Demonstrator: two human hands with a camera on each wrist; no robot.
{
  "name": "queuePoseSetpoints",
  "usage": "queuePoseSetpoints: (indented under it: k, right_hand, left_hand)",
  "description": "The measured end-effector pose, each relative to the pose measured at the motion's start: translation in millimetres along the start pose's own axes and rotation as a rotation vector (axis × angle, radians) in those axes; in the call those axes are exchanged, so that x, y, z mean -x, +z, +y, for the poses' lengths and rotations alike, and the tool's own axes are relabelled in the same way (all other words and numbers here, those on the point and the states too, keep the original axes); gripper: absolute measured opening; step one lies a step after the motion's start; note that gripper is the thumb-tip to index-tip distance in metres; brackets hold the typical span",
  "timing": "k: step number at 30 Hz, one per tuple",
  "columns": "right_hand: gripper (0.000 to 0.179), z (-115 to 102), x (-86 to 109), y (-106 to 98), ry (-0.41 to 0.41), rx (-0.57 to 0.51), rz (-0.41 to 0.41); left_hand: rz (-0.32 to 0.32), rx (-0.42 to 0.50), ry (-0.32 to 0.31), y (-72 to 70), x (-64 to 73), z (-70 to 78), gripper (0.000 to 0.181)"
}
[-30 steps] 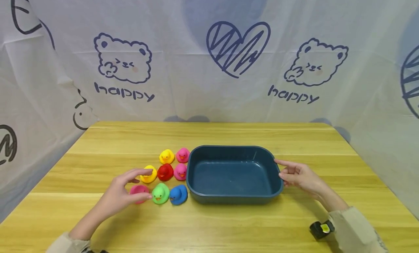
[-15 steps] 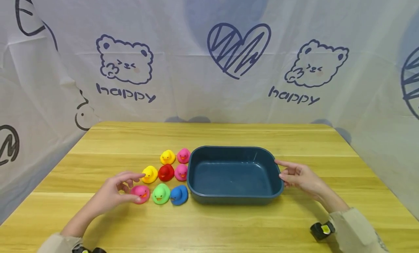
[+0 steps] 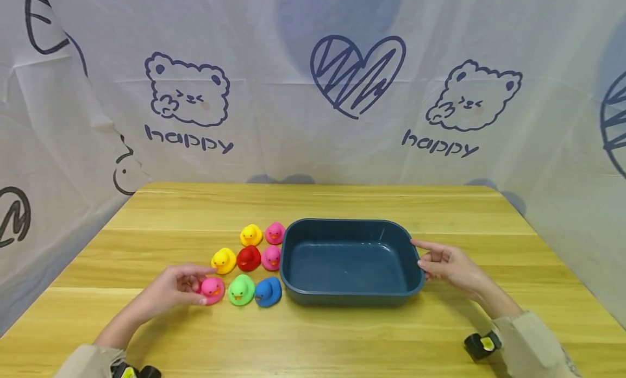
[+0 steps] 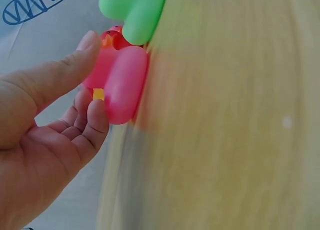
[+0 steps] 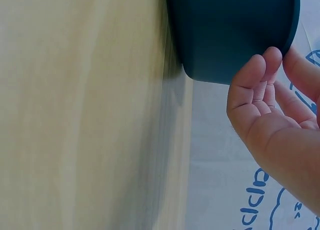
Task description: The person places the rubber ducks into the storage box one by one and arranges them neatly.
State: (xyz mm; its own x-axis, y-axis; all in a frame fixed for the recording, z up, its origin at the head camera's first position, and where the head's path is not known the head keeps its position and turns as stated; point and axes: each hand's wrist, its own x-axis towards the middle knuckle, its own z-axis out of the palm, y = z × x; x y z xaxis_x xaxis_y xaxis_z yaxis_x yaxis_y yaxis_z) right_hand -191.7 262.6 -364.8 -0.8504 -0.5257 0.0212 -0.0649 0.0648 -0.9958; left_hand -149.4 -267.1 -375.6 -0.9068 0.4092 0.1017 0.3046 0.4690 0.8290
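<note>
At the left end of the front row sits a pink rubber duck. My left hand is right at its left side, index finger and thumb extended along either side of it. In the left wrist view the thumb overlaps the duck's head and the bent fingers come up to its body. A green duck and a blue duck stand to its right. My right hand touches the right end of a dark blue plastic basin, index fingertip at the rim and thumb against the outer wall.
Behind the front row are a yellow duck, a red duck and a pink one. Farther back sit another yellow duck and a pink duck. The wooden table ends at a printed white cloth.
My left hand has drawn back left from over the ducks, then lowered beside the pink duck, thumb and index finger drawing nearer each other. The right hand and basin have stayed in place.
</note>
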Motion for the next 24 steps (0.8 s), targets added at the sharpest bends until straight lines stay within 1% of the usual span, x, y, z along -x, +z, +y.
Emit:
queuePoseSetpoints:
  k: [4, 8, 13, 15, 21, 24]
  right_hand:
    - [0.049, 0.1, 0.2, 0.0, -0.001, -0.002, 0.004]
    - [0.048, 0.3, 0.4, 0.0, -0.004, -0.004, 0.006]
    - [0.048, 0.4, 0.8, -0.1, -0.004, -0.005, 0.008]
    - [0.049, 0.5, 0.8, -0.1, -0.003, -0.006, 0.009]
    - [0.049, 0.8, 0.8, -0.6, -0.012, -0.016, 0.003]
    - [0.049, 0.8, 0.8, -0.3, -0.012, -0.013, 0.004]
  left_hand:
    - [-0.002, -0.016, -0.032, -0.2, -1.3, -1.4, 0.049]
    - [0.001, -0.040, -0.019, -0.5, -1.3, -1.4, 0.043]
    - [0.009, -0.100, 0.005, -0.7, -2.0, -1.5, 0.037]
    - [0.012, -0.116, 0.027, -1.5, -2.4, -1.3, 0.035]
    - [0.030, -0.135, 0.144, -3.4, -3.0, -0.9, 0.027]
    - [0.045, -0.138, 0.184, -3.6, -3.7, 1.5, 0.024]
